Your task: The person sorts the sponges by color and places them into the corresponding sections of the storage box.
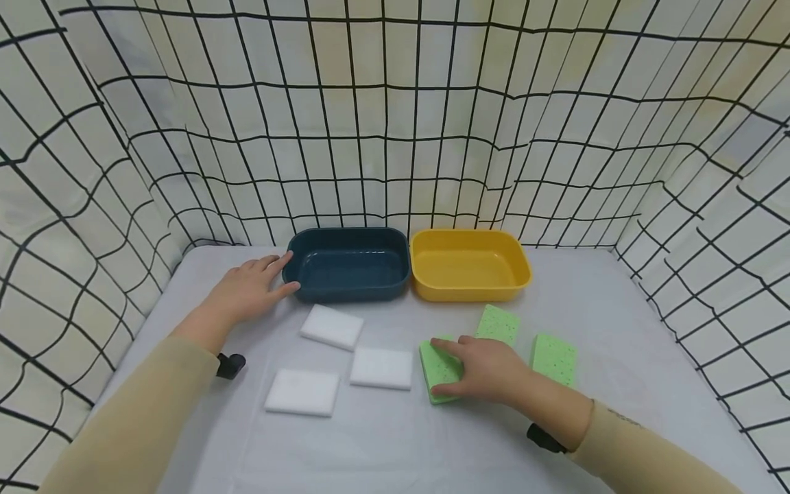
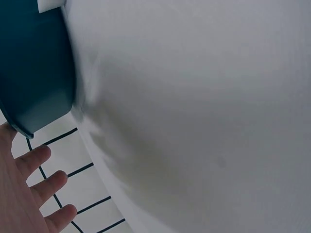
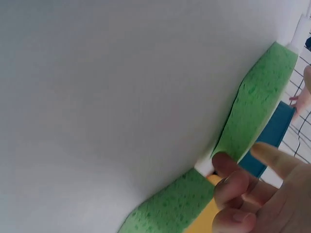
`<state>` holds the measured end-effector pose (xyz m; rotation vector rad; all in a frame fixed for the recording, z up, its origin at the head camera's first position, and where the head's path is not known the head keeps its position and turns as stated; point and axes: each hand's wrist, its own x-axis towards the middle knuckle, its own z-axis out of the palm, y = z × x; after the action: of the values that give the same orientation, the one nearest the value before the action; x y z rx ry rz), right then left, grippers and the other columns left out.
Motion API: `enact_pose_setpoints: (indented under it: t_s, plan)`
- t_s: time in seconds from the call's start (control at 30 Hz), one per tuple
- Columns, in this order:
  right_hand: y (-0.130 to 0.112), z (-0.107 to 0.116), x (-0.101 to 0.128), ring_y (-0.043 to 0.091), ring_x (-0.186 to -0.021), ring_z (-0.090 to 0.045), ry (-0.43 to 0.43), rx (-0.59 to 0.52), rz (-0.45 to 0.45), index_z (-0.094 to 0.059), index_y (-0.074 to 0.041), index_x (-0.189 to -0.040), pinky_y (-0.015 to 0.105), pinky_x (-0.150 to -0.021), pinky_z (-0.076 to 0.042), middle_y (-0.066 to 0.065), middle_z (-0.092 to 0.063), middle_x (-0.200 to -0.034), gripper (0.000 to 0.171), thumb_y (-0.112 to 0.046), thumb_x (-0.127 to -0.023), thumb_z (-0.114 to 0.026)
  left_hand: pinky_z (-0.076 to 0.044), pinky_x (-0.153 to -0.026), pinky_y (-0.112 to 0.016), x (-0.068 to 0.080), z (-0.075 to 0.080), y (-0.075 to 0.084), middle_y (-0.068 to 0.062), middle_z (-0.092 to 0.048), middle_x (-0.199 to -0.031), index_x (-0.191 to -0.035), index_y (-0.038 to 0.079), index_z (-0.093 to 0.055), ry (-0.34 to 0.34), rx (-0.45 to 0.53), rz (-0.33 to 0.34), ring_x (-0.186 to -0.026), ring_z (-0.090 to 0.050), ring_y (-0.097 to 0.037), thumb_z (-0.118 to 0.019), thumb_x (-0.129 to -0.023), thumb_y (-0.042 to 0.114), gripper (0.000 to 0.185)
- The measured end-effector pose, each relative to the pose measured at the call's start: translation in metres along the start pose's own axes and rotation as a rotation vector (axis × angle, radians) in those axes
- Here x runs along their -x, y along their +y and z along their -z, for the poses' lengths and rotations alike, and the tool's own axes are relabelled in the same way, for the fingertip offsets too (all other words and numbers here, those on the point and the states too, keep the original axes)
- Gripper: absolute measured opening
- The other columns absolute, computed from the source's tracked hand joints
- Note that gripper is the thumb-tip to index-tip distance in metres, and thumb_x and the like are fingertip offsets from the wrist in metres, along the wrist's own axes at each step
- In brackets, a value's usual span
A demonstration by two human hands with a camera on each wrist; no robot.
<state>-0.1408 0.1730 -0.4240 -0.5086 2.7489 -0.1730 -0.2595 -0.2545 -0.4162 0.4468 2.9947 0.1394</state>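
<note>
My left hand (image 1: 247, 287) is at the left end of a dark teal rectangular container (image 1: 345, 293), thumb and fingers spread, fingertips at its rim. In the left wrist view the fingers are extended beside the container's edge. Over a green speckled sponge (image 1: 439, 369), my right hand (image 1: 494, 370) has its thumb and index finger spread apart; the other fingers bend loosely. This sponge lies flat on the table, and a firm grip is not visible. Two more green sponges lie close by, one behind the hand (image 1: 497, 324) and one beside the wrist (image 1: 554, 358).
A yellow container (image 1: 472, 293) stands right of the teal one at the back. Three white rectangular pads, such as the nearest pad (image 1: 302, 392), lie left of centre on the white-covered table (image 1: 345, 453). Black wire grid (image 1: 395, 137) encloses the back and sides.
</note>
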Motion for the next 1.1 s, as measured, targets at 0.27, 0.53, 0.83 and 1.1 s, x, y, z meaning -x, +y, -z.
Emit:
enact_pose_setpoints:
  t_s: [0.27, 0.53, 0.83, 1.1]
  plan:
    - [-0.009, -0.004, 0.0, 0.015, -0.073, -0.052, 0.027, -0.017, -0.032, -0.049, -0.034, -0.146, 0.034, -0.066, -0.048, 0.003, -0.062, -0.105, 0.093, -0.079, -0.068, -0.069, -0.02, -0.11, -0.07, -0.001, -0.001, 0.005, -0.026, -0.024, -0.158, -0.161, 0.014, -0.01, -0.024, 0.004, -0.001, -0.141, -0.024, -0.051, -0.019, -0.091, 0.08, 0.097]
    - [-0.011, -0.001, 0.0, 0.016, -0.077, -0.053, 0.016, -0.028, -0.033, -0.049, -0.03, -0.147, 0.034, -0.07, -0.05, 0.005, -0.06, -0.114, 0.084, -0.06, -0.074, -0.077, -0.02, -0.111, -0.069, 0.0, 0.0, 0.006, -0.026, -0.023, -0.158, -0.161, 0.011, -0.007, -0.018, 0.034, 0.0, -0.141, -0.023, -0.051, -0.022, -0.093, 0.078, 0.096]
    - [-0.012, 0.001, 0.006, 0.018, -0.087, -0.058, 0.009, -0.025, -0.064, -0.048, -0.029, -0.147, 0.038, -0.076, -0.053, 0.006, -0.059, -0.119, 0.089, -0.064, -0.071, -0.079, -0.019, -0.111, -0.069, -0.004, -0.005, 0.002, -0.029, -0.02, -0.158, -0.16, 0.008, -0.001, -0.035, 0.071, 0.017, -0.142, -0.021, -0.052, -0.023, -0.094, 0.077, 0.098]
    - [-0.013, 0.001, 0.009, 0.018, -0.085, -0.059, 0.009, -0.007, -0.092, -0.051, -0.029, -0.146, 0.04, -0.072, -0.053, 0.007, -0.063, -0.113, 0.091, -0.067, -0.069, -0.079, -0.021, -0.111, -0.069, -0.005, -0.003, 0.002, -0.028, -0.021, -0.158, -0.16, 0.008, -0.003, -0.037, 0.074, 0.007, -0.141, -0.021, -0.051, -0.025, -0.094, 0.077, 0.098]
